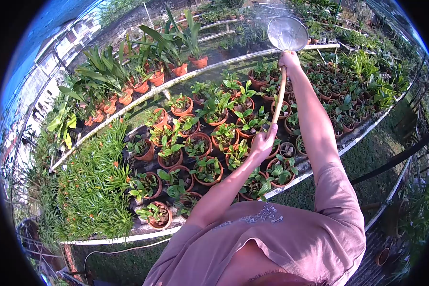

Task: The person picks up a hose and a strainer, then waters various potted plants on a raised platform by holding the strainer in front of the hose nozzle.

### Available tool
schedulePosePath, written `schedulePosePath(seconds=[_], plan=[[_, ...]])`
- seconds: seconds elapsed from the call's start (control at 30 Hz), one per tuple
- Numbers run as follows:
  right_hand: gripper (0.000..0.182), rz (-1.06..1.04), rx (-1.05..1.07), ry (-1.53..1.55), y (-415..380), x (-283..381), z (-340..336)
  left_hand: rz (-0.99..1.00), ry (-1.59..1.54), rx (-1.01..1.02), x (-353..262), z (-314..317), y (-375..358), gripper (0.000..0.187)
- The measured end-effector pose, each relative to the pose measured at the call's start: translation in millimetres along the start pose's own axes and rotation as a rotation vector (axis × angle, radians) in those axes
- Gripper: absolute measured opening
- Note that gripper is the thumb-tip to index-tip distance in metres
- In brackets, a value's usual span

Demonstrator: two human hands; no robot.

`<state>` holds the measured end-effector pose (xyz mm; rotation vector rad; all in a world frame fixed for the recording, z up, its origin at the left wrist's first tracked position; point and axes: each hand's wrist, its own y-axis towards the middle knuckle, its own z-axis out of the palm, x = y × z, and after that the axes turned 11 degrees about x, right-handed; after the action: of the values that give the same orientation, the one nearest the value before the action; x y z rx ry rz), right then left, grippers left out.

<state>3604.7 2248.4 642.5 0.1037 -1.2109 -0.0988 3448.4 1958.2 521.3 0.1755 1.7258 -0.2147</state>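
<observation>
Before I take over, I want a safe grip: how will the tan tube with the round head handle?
The tan tube may flex: it bows slightly between left hand and right hand. The wide round head beyond the right hand may make it top-heavy. Mist suggests it could be slippery.

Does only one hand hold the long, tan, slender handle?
No: the right hand grips the handle just below the round, silvery head, the left hand lower down.

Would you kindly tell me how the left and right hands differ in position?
The right hand grips the tan shaft just below its round head; the left hand grips it farther from that head. The right hand is farther out, the left hand nearer the shirt. Both are bare and closed.
</observation>
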Motion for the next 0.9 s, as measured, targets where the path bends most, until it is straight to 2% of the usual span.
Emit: schedulePosePath(seconds=[0.07, 0.1, 0.2, 0.3, 0.33, 0.47, 0.53, 0.67, 0.7, 0.77, 0.87, 0.9], plan=[[0.02, -0.041, -0.003, -0.077, 12.6, 3.1, -9.6, -0.052, 0.019, -0.037, 4.9, 4.8, 16.4, 0.067], [0.02, -0.065, -0.007, -0.108, 15.0, 4.7, -10.0, -0.033, -0.086, -0.002, -6.1, 2.4, 14.5, 0.065], [0.023, -0.091, -0.025, -0.206, 18.8, -4.2, -6.1, -0.088, -0.053, 0.012, 7.7, -5.6, 26.6, 0.057], [0.02, -0.055, -0.028, -0.204, 17.7, -22.4, 6.6, -0.07, -0.099, 0.044, 31.2, -3.1, 33.6, 0.062], [0.02, -0.047, -0.002, -0.15, 15.1, -27.2, 10.0, -0.264, -0.055, 0.039, 22.5, -5.1, 26.0, 0.065], [0.02, -0.003, -0.005, -0.178, 15.1, -49.1, 16.2, -0.224, 0.005, 0.01, 27.6, -16.0, 16.9, 0.072], [0.02, -0.013, -0.005, -0.244, 16.3, -60.0, 19.3, -0.28, 0.027, -0.032, 40.9, -18.9, 17.6, 0.07], [0.022, -0.033, -0.053, -0.291, 21.9, -80.8, 26.8, -0.259, -0.068, -0.043, 59.4, -29.3, 14.1, 0.06], [0.023, -0.093, -0.051, -0.29, 21.7, -81.8, 30.8, -0.256, -0.069, -0.042, 58.4, -30.6, 10.8, 0.06], [0.023, -0.019, -0.05, -0.257, 15.6, -82.7, 31.1, -0.242, -0.089, -0.04, 63.5, -33.2, 7.1, 0.058], [0.025, 0.018, -0.033, -0.226, 1.0, -75.0, 38.2, -0.337, -0.06, -0.065, 48.6, -35.5, -2.0, 0.064], [0.025, -0.021, -0.034, -0.26, 14.7, -90.3, 33.7, -0.298, -0.054, -0.058, 49.3, -35.7, -4.2, 0.064]])
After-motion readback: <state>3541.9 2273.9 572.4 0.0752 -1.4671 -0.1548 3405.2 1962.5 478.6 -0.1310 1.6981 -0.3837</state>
